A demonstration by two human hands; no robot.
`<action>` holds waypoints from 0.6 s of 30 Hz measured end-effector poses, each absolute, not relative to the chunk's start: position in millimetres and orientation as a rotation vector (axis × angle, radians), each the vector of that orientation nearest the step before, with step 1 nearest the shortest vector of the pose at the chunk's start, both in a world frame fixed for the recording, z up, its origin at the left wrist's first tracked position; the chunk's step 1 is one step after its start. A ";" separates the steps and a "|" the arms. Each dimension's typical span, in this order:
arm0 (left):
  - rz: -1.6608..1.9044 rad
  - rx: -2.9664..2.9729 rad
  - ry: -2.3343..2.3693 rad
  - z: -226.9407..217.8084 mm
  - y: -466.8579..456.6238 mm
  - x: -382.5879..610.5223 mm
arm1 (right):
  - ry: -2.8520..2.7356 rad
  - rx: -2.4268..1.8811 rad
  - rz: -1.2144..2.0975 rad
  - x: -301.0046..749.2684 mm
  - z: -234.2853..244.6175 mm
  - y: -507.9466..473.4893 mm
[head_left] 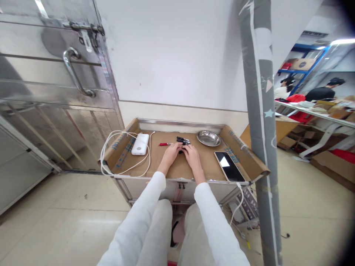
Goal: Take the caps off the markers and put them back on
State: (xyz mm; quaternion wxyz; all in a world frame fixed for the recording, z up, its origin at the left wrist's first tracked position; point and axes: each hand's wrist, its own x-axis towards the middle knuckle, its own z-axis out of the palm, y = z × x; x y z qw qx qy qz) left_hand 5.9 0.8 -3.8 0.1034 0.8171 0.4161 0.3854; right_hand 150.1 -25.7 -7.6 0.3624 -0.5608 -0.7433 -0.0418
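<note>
My left hand (172, 152) and my right hand (190, 152) meet at the middle of the cardboard-covered cabinet top (158, 168). Their fingers are curled together over a small dark item that looks like a black pen (181, 151); most of it is hidden by the fingers. Just beyond the fingertips lie several black pens (183, 140), side by side. To the left of them a red pen (164, 144) points outward. A shallow round metal dish (208, 138) sits at the back right, apart from my right hand.
A white power bank (140, 144) with a looped white cable (149, 155) lies on the left. At the front right rests a phone (229, 166). Raised cardboard edges border the top. A grey wrapped pole (262, 111) stands close on the right; two people sit farther back.
</note>
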 end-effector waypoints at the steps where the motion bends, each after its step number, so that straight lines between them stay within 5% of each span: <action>1: 1.120 2.441 1.241 -4.6 1.3 6.5 | -1.903 -1.462 -0.128 149.9 -6.5 -26.9; 18: 0.888 2.654 1.345 -14.0 5.7 7.8 | -1.624 -1.706 -0.253 152.2 -8.4 -28.5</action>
